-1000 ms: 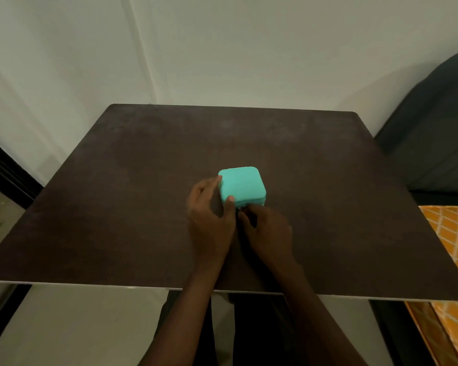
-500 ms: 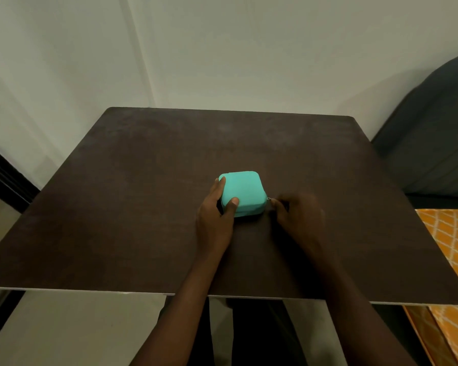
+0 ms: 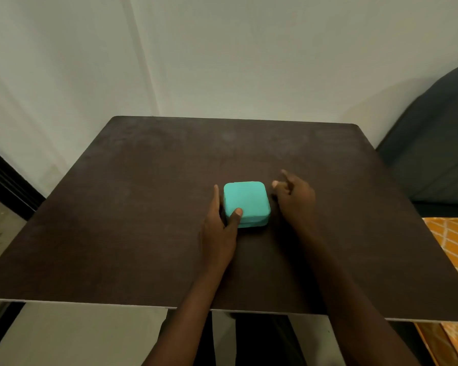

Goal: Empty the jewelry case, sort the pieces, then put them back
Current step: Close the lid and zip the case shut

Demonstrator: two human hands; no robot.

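A small teal jewelry case [image 3: 247,200] with rounded corners sits closed near the middle of the dark brown table [image 3: 143,180]. My left hand [image 3: 220,228] grips its front left corner, with the thumb on the lid and the fingers along the left side. My right hand [image 3: 295,199] is by the case's right rear corner. Its thumb and curled fingers are pinched together at the zip line and the index finger points away. The zip pull itself is hidden by the fingers. No jewelry shows.
A white wall rises behind the table's far edge. A dark cushioned seat [image 3: 439,143] stands at the right, with an orange patterned cloth [image 3: 452,249] below it. My legs are under the near edge.
My right hand has travelled from the case's front, round its front right corner and along the right side towards the rear. My left hand has kept its grip on the front left corner.
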